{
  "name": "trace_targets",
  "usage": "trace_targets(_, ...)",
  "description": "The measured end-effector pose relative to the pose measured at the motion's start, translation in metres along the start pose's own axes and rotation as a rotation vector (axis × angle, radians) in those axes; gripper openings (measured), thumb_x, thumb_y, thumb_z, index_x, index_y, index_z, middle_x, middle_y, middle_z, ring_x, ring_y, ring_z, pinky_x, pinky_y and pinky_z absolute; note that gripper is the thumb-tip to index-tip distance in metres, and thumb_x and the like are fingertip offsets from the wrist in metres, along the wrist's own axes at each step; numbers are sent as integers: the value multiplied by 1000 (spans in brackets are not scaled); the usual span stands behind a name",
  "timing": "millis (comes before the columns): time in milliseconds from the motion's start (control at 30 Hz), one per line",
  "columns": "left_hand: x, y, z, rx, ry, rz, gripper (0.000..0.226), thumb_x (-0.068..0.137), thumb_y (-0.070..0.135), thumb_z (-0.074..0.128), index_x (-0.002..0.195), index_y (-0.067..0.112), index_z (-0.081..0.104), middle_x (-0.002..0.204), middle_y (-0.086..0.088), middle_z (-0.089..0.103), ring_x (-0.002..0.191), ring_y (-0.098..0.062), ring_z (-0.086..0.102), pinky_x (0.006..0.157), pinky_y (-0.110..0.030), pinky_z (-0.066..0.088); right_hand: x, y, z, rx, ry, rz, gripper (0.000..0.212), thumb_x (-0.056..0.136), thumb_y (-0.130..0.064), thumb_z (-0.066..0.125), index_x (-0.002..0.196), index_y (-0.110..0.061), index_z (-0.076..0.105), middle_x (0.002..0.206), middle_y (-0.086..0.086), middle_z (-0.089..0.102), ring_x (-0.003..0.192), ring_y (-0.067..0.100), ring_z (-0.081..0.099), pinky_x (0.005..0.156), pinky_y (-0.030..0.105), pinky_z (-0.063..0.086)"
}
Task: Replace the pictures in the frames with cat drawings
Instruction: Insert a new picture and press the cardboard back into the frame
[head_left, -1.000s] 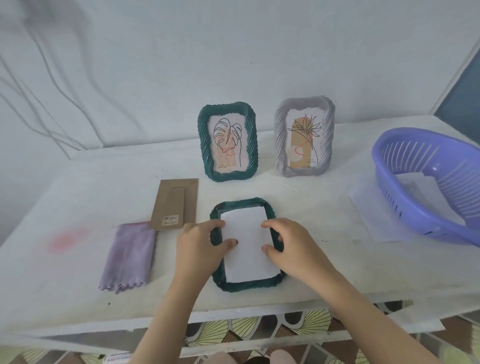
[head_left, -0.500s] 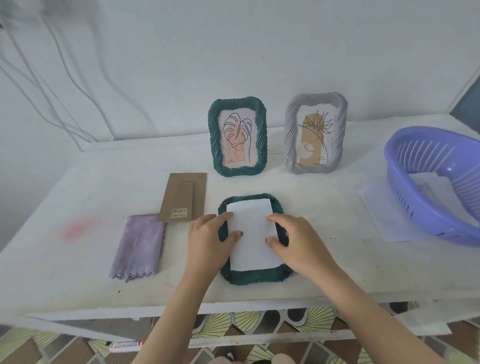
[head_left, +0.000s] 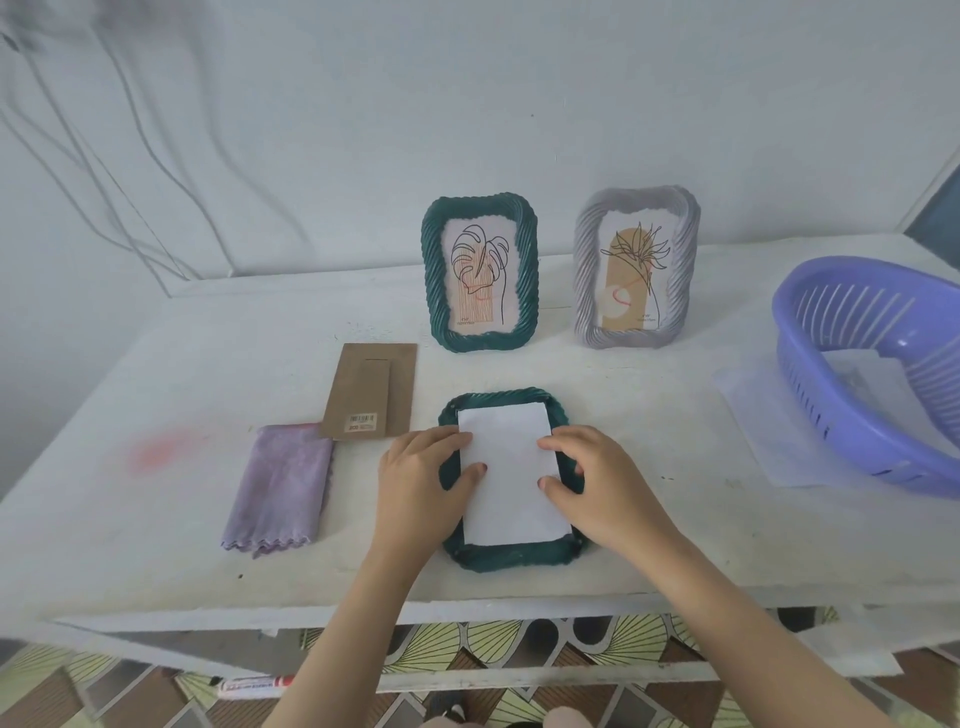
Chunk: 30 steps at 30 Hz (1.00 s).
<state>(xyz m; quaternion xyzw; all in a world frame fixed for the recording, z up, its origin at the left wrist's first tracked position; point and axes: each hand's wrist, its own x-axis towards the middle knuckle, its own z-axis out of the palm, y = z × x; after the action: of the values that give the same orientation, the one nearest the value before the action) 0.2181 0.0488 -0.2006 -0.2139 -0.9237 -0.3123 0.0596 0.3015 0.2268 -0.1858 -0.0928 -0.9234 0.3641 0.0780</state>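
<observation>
A green frame (head_left: 509, 556) lies face down on the worktop (head_left: 156, 364), close to the front edge. A white paper (head_left: 511, 467) lies in its back. The left hand (head_left: 421, 478) rests on the left side with fairly flat fingers, and its thumb presses the paper. The right hand (head_left: 597, 483) rests on the right side with its fingers a little bent. Its thumb and first finger press the paper. Neither hand grips anything. I think the step is fitting the paper into the frame. To do it well, nudge the paper gently until its edges sit straight inside the rim and no corner rides up. Press softly so it does not crease. I cannot see if a cat is drawn underneath. The brown board (head_left: 371, 389) lies near, back and to the left, and likely goes on top next.
</observation>
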Motion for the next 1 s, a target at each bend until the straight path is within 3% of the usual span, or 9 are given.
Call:
trace_targets(200,5,-10,-3,-66,83,40,22,85,21,61,106,18,69,120,-3,62,112,-25,50,96,-33,34,-2,-1,2,-12,16,15,40,85,-23,62,125,-20,56,134,-7,39,110,10,47,91,18,36)
trace_targets(367,38,-25,-34,98,294,-111,28,81,9,46,100,5,66,108,-16,64,101,-38,50,85,-38,36,-3,-2,1,-16,3,27,42,85,-24,61,126,-21,55,137,-7,36,112,12,47,91,18,36)
trace_targets(433,55,-30,-51,168,206,-281,36,82,9,49,116,12,60,120,-16,58,113,-38,45,95,-41,33,-3,-2,2,-15,-5,30,42,86,-25,61,127,-21,54,138,-7,35,114,13,47,94,21,37)
trace_targets(500,70,-40,-64,164,0,-471,47,81,19,53,127,26,50,123,-11,57,118,-35,43,101,-40,33,-4,-2,2,-6,-12,35,42,86,-26,61,127,-21,54,139,-7,34,117,13,45,98,24,38)
trace_targets(600,80,-47,-75,-36,-158,-578,56,68,22,62,121,35,48,100,-2,68,102,-27,58,95,-42,43,-3,-2,1,3,-16,44,42,86,-26,61,127,-21,53,139,-7,34,119,13,44,101,27,38)
trace_targets(700,82,-46,-79,-189,-123,-580,46,70,7,70,110,25,60,86,-1,67,85,-23,62,84,-37,50,-3,-2,1,4,-18,40,42,86,-26,61,127,-21,54,139,-6,34,120,13,43,102,27,38)
trace_targets(833,82,-44,-88,-386,-130,-575,31,68,-1,73,94,16,70,85,-7,64,79,-23,61,83,-36,53,-4,-3,0,12,-12,47,41,86,-26,61,127,-22,53,138,-8,35,117,11,44,99,25,37)
trace_targets(933,77,-35,-96,-490,-103,-553,32,71,-7,69,96,12,69,83,-2,64,74,-13,60,62,-17,49,-5,-3,1,6,-10,51,41,87,-26,60,127,-22,53,139,-8,34,116,11,44,99,25,38)
trace_targets(1000,72,-28,-103,-578,-46,-554,36,71,-8,67,98,15,69,90,-4,67,80,-15,62,62,-16,49,-4,-3,0,9,-11,47,41,87,-26,60,127,-23,53,138,-8,35,111,9,44,96,22,37)
